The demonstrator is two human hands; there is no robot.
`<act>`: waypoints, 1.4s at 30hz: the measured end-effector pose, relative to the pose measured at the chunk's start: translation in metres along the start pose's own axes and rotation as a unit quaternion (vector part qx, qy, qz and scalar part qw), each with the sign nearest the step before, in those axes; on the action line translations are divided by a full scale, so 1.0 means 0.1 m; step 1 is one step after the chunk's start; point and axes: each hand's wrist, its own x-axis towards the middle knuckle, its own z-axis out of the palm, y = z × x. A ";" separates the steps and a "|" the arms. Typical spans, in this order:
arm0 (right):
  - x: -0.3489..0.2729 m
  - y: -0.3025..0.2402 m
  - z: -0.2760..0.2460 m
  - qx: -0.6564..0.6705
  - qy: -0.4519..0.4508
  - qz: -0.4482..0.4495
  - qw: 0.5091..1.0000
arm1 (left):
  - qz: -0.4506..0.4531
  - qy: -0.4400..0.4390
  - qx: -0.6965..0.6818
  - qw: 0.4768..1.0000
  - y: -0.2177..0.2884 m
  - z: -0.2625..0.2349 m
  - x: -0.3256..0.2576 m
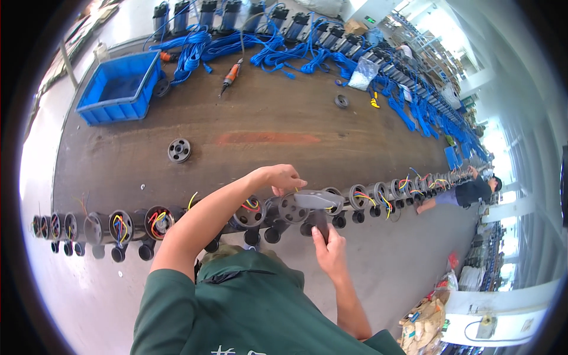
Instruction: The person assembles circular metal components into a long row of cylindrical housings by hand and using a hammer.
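Observation:
My right hand (pixel 332 253) is closed around the dark handle of a hammer (pixel 322 220). The hammer's grey head looks smeared by motion and lies over the right side of a round grey cap with holes (pixel 288 208). That cap sits at the end of a pump housing in the row along the table's near edge. Just above the cap is my left hand (pixel 284 178), its fingers curled and pinched together. A bit of yellow wire shows under those fingers, but what they hold is not clear. Beside it, an open housing (pixel 249 212) has red and yellow wires sticking out.
More housings with coloured wires (pixel 158 222) line the near edge both ways. A blue crate (pixel 118 89), a loose cap (pixel 179 150), an orange power screwdriver (pixel 231 76) and a small ring (pixel 341 101) lie on the table (pixel 136 133). Blue-cabled pumps fill the far edge. A co-worker (pixel 473 190) stands right.

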 end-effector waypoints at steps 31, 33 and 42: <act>-0.10 0.36 0.36 -0.070 -0.046 0.101 0.991 | 0.045 0.030 0.016 0.998 -0.03 0.04 0.07; -0.01 0.17 0.23 0.001 -0.050 0.182 0.982 | 0.047 0.027 0.029 0.998 -0.07 -0.02 0.00; -0.17 0.71 0.57 -0.146 0.000 0.127 0.981 | 0.059 0.045 0.031 0.997 -0.02 0.01 0.00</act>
